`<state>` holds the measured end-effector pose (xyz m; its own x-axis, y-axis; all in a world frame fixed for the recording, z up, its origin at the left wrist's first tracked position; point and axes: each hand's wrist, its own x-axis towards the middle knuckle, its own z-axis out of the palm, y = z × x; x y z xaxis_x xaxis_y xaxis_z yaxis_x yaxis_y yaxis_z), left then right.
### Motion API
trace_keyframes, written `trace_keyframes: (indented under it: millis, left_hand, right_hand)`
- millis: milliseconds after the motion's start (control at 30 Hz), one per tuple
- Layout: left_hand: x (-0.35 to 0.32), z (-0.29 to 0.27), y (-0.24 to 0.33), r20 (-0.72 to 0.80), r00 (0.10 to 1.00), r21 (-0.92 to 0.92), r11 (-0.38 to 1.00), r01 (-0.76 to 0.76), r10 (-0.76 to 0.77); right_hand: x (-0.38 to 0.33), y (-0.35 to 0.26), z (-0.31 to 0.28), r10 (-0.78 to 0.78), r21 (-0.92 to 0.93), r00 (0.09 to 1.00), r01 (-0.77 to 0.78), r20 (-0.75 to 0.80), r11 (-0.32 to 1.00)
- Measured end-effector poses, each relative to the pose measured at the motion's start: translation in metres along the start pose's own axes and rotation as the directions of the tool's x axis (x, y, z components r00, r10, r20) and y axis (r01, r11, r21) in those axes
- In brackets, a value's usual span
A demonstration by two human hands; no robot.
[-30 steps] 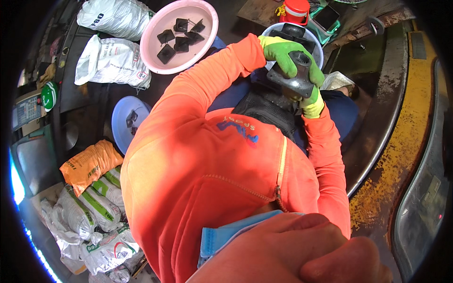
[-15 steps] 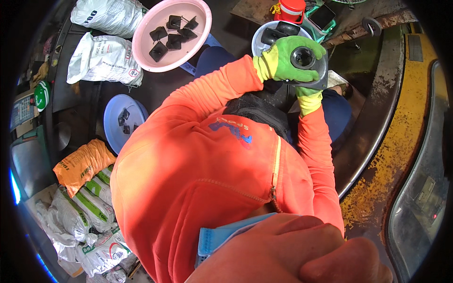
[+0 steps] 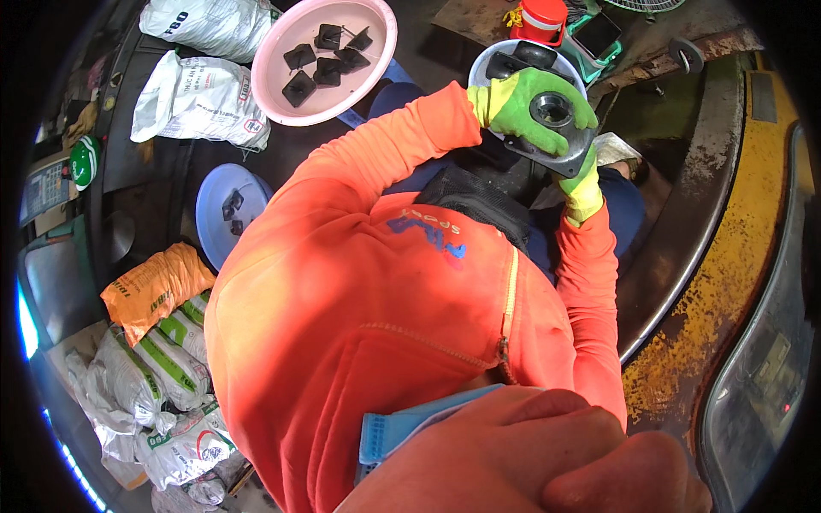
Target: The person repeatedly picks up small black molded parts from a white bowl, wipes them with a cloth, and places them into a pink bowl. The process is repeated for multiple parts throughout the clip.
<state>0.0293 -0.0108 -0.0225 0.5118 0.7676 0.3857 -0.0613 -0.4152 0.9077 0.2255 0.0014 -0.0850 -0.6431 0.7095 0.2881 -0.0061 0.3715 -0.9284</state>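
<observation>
Both hands wear green gloves with yellow cuffs. Between them is a black flanged part (image 3: 552, 110), with a raised round collar, a central hole and a squarish base. My left hand (image 3: 526, 101) curls over the collar and base, its fingers wrapped around the part. From below, my right hand (image 3: 585, 178) grips the base's right corner; most of its fingers are hidden beneath. Just beyond my hands, a pale basin (image 3: 475, 75) holds more black moulded parts (image 3: 535, 56).
A pink basin (image 3: 272, 101) with several small black pieces stands far left; a blue basin (image 3: 205, 214) holds others. White sacks (image 3: 201, 98) and an orange bag (image 3: 158, 289) lie left. A red container (image 3: 542, 21) sits beyond. A rusty yellow metal edge (image 3: 684, 342) runs along the right.
The black part has tilted and shifted slightly right and down with both hands, exposing more of its base corners. Background objects sit slightly farther right in the view.
</observation>
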Motion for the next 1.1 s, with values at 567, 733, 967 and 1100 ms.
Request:
trace_keyframes:
  millis: [567, 733, 967, 1100]
  left_hand:
    - [0.018, -0.022, -0.006, -0.017, 1.000, 0.114, 0.993, 0.002, 0.000]
    - [0.009, 0.029, -0.017, -0.453, 0.869, 0.294, 0.954, -0.066, 0.200]
    - [0.002, 0.024, 0.001, -0.339, 0.925, 0.207, 0.973, -0.104, 0.171]
    - [0.000, 0.016, 0.006, -0.229, 0.954, 0.145, 0.976, -0.164, 0.195]
  right_hand:
    - [0.027, -0.001, 0.004, -0.216, -0.465, 0.964, 0.121, -0.156, 0.877]
    - [0.021, 0.000, 0.025, -0.241, -0.384, 0.887, 0.079, -0.394, 0.920]
    - [0.016, -0.024, 0.012, -0.169, -0.342, 0.960, 0.086, -0.221, 0.936]
    - [0.018, -0.037, 0.007, -0.131, -0.345, 0.989, 0.101, -0.064, 0.933]
